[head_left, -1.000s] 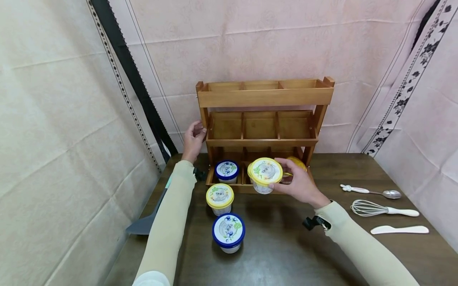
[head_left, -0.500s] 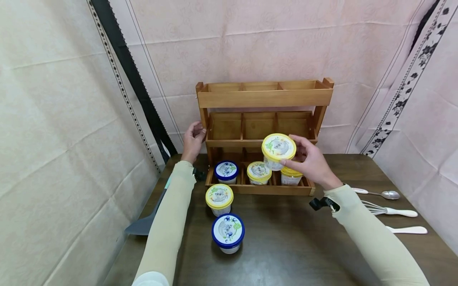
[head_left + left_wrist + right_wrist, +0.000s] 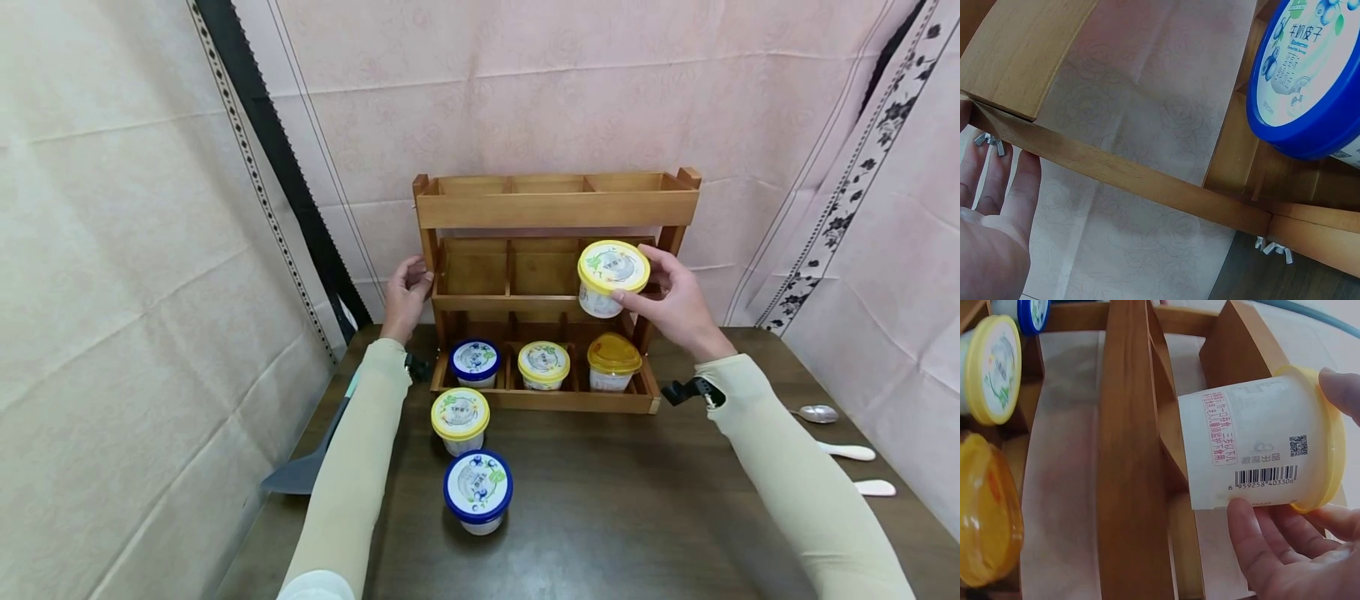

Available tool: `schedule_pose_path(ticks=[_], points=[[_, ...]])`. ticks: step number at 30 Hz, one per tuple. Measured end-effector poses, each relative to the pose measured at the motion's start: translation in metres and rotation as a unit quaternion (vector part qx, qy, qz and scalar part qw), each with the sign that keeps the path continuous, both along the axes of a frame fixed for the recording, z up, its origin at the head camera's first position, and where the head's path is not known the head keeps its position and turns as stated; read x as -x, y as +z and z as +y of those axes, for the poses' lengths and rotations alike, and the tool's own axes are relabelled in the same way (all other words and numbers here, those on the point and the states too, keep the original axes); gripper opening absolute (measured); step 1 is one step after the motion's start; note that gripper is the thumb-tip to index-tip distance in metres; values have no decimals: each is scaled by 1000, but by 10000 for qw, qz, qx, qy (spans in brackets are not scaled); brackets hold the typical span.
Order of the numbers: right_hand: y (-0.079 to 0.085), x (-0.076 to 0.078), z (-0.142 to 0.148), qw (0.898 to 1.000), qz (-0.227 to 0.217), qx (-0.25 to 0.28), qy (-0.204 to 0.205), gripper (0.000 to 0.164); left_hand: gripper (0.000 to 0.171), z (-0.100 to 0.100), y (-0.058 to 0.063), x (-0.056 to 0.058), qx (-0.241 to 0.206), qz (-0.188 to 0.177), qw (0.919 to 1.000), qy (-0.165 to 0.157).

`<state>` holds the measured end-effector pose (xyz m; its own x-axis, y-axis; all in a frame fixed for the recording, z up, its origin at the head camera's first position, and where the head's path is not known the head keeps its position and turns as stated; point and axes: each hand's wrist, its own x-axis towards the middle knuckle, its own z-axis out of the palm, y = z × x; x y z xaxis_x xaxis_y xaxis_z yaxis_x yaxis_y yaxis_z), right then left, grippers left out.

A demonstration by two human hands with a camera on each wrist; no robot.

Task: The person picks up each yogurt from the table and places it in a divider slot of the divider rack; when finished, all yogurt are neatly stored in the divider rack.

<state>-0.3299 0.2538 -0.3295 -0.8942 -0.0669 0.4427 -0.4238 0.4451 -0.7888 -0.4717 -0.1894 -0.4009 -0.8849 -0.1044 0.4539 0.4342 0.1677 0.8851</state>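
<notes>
My right hand (image 3: 678, 307) is pinching a yellow-lidded tub (image 3: 613, 267), which is hovering before the right compartment of the wooden rack's (image 3: 558, 212) middle tier (image 3: 472, 305); I judge it not yet placed. My left hand (image 3: 406, 297) is holding the left post (image 3: 430, 248). Three tubs (image 3: 543, 362) are already standing in the bottom tier (image 3: 577, 402); two others (image 3: 478, 485) are still waiting on the brown table (image 3: 615, 508). Pale cloth (image 3: 555, 100) is hanging behind.
</notes>
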Motion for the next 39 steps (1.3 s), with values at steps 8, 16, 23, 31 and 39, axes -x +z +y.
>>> schedule_pose_path(ticks=[8,16,23,31,39], points=[[9,16,12,9995,-6,119,-299,90,39,0,0,0,-9,-47,10000,-14],[10,36,16,9980,23,-25,-634,84,40,1,2,-3,8,-111,9999,7],[-2,41,22,9970,-247,-25,-733,98,38,1,2,-4,42,-71,10000,31],[-15,38,25,9959,-447,-64,-784,103,37,1,4,-3,22,-34,10000,5],[-16,34,22,9955,-650,-4,-686,106,38,1,3,-3,16,3,10000,48]])
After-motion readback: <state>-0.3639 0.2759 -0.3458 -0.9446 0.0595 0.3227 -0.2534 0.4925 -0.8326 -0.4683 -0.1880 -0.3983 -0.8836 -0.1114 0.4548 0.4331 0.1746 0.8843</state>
